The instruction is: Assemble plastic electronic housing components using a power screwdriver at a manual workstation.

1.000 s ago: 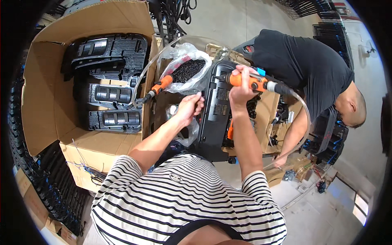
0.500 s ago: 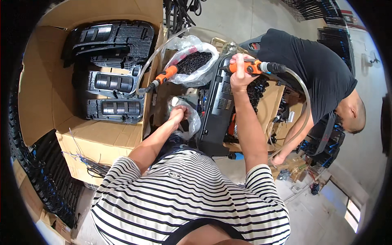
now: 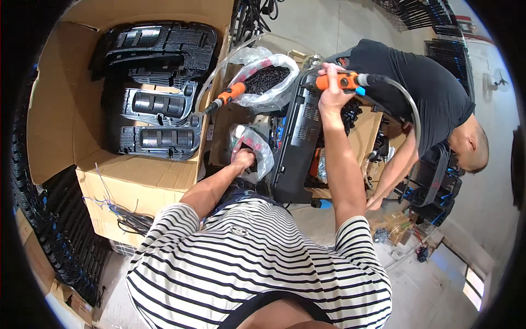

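Note:
My right hand [image 3: 334, 94] is closed round an orange power screwdriver [image 3: 346, 81] with a hose at its back end. Its dark tip points left, near the far end of a long black vented plastic housing [image 3: 291, 148]; whether the two touch I cannot tell. My left hand [image 3: 244, 158] reaches into the mouth of a small clear plastic bag [image 3: 264, 159], fingers curled and partly hidden. What they hold, if anything, does not show. Beyond that bag, a larger clear bag [image 3: 290, 68] holds many small black parts [image 3: 267, 80].
A second orange screwdriver [image 3: 233, 93] hangs on a hose between the bags and a cardboard box [image 3: 49, 109]. Ribbed black covers [image 3: 159, 104] stand in that box. At right, a person in a black shirt [image 3: 411, 93] bends over. Bundled cables [image 3: 134, 219] hang on the box's front.
My left hand has moved further into the small bag's mouth, and the bag has opened around it. My right hand has tilted slightly with the screwdriver, still by the housing's far end.

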{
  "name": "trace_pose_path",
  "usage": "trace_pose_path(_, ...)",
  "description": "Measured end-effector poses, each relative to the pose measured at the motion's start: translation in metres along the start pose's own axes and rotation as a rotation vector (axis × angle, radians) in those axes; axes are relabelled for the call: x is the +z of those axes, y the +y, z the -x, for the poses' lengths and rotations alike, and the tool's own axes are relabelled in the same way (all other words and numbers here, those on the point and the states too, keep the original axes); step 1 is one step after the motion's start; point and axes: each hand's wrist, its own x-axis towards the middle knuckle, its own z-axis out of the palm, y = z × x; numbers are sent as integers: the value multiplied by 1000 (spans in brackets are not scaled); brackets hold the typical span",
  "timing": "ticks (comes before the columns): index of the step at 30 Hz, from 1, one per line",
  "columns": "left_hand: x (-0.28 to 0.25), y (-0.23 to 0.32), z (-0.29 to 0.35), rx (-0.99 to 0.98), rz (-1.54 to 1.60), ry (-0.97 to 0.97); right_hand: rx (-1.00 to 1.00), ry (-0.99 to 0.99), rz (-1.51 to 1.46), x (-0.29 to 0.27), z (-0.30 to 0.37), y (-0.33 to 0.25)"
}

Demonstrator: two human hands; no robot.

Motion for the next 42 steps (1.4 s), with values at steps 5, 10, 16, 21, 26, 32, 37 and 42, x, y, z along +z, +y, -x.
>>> trace_pose_path(5, 8, -18, -36, 215, -657, 200, 0, 108, -139, -20, 39, -63)
trace_pose_path(10, 4, 11, -38, 281, -819, -138, 72, 59, -219, -98, 101, -125)
trace_pose_path(16, 5, -26, -70, 449, -1535, -410, 78, 283, -139, -162, 182, -169)
trace_pose_path(21, 0, -46, -63, 521, -1050, -10, 150, 384, -34, -200, 240, -181)
trace_pose_path(26, -17, 36, -22, 657, -1285, -397, 175, 530, -22, -224, 287, -182)
trace_pose_path(32, -63, 220, 45, 676, -1117, -169, 265, 735, -24, -241, 333, -174)
trace_pose_path(37, -66, 296, -20, 1034, -835, 229, 294, 880, -35, -230, 354, -173)
trace_pose_path(42, -62, 293, -112, 1053, -1022, 92, 273, 989, -12, -220, 369, -181)
